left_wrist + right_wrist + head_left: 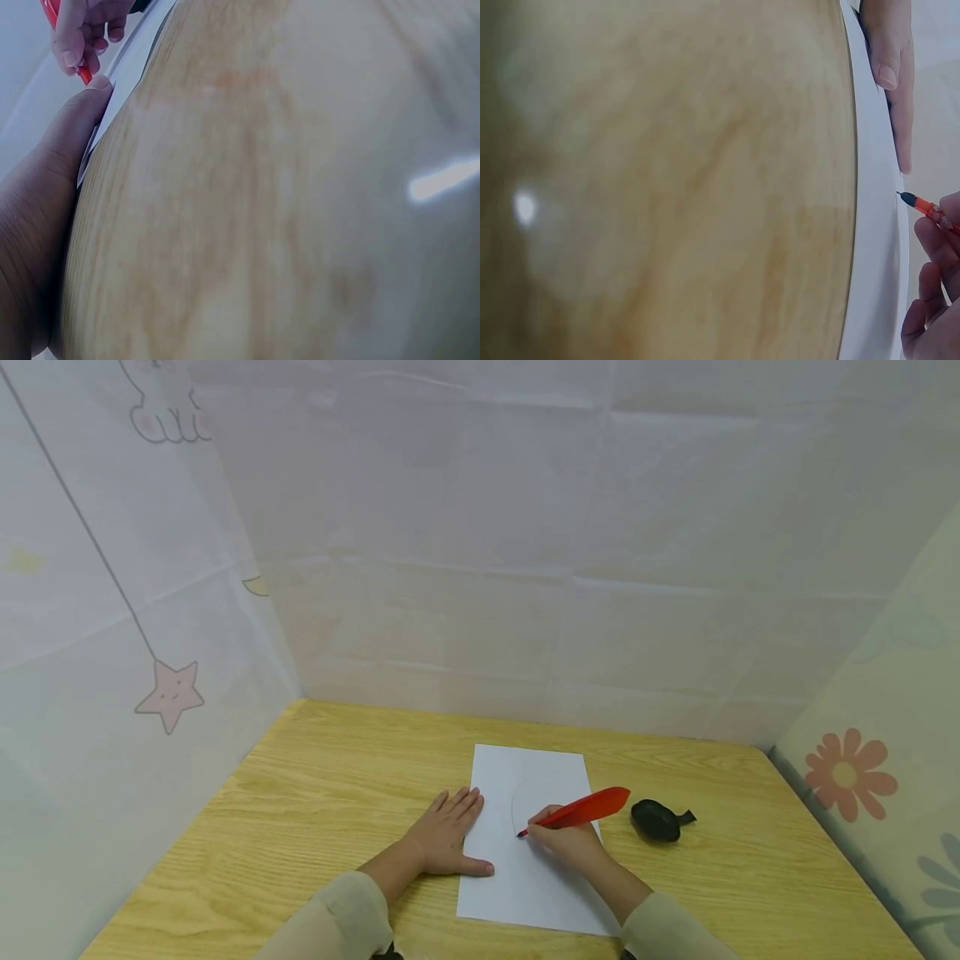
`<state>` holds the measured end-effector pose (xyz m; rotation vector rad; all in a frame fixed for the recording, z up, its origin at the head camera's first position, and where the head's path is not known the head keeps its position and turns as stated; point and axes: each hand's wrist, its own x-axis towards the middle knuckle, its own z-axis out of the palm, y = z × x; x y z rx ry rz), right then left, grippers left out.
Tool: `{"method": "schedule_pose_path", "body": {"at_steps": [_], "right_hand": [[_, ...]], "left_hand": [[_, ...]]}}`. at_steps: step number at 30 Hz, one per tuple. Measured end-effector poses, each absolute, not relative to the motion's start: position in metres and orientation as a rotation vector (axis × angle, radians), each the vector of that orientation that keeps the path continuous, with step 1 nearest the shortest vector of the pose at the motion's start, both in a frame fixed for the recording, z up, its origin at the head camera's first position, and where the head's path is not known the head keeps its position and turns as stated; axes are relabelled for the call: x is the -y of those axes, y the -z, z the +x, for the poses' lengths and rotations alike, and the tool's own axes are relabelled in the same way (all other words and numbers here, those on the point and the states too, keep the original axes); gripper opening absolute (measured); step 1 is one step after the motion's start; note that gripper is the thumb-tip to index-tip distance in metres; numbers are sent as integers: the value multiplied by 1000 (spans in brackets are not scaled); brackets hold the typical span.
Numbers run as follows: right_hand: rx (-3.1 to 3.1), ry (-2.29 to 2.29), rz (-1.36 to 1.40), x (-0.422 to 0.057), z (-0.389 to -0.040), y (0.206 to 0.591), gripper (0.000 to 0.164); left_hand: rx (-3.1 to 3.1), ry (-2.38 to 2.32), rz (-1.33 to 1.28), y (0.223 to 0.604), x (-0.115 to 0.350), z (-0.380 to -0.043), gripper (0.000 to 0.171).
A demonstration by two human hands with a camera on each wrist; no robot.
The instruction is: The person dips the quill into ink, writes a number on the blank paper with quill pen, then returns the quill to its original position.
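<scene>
Pinched by the right hand [573, 847], the red pen [579, 813] with a broad feather-shaped top slants away to the right, its long axis running from the dark tip [521, 834], at the lower end of a thin curved line [513, 808], past the right edge of the smooth white paper [498, 893]. The left hand [447, 841], unclenched with fingers extended, rests across the sheet's left edge, farther from that tip, on the wood-grained counter [337, 777].

Red feather-shaped pen [588, 808], slanted, tip at a thin curved line [513, 808], white paper [510, 893], flat, near the far edge of the table [315, 793].
</scene>
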<state>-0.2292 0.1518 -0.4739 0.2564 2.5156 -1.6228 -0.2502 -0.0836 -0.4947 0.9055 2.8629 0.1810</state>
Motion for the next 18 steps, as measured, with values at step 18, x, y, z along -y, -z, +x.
{"method": "schedule_pose_path", "body": {"at_steps": [18], "right_hand": [[-2521, 1579, 228, -157, -222, 474, 11]], "left_hand": [[-2857, -190, 909, 494, 84, -249, 111]]}}
